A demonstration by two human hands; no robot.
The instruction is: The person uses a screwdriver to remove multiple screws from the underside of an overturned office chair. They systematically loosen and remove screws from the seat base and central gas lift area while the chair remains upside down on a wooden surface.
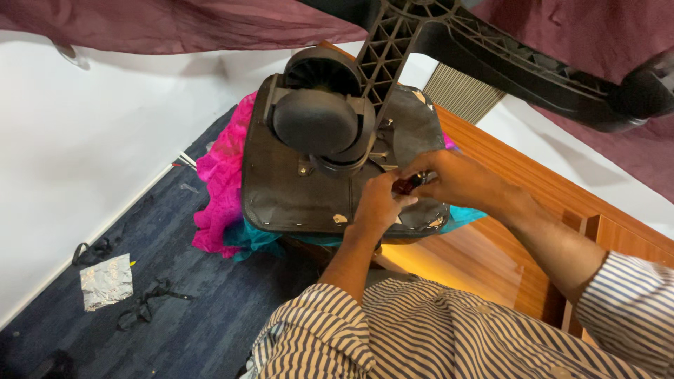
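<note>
Dark blue carpet is running below as an upturned office chair seat (295,189) is resting on pink cloth (221,189) over the wooden tabletop (533,182), underside exposed, both hands, left (377,205) and right (453,179), pinching a small dark tool (409,184) against it.

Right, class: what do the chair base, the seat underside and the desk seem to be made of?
Chair base: black moulded plastic, it seems; matt, with ribbed webbing inside the legs.
Seat underside: dark board or fabric-covered panel, hard to tell; dull, with chipped pale patches at the edge.
Desk: wood or wood-look laminate; orange-brown, smooth, slightly glossy.
</note>
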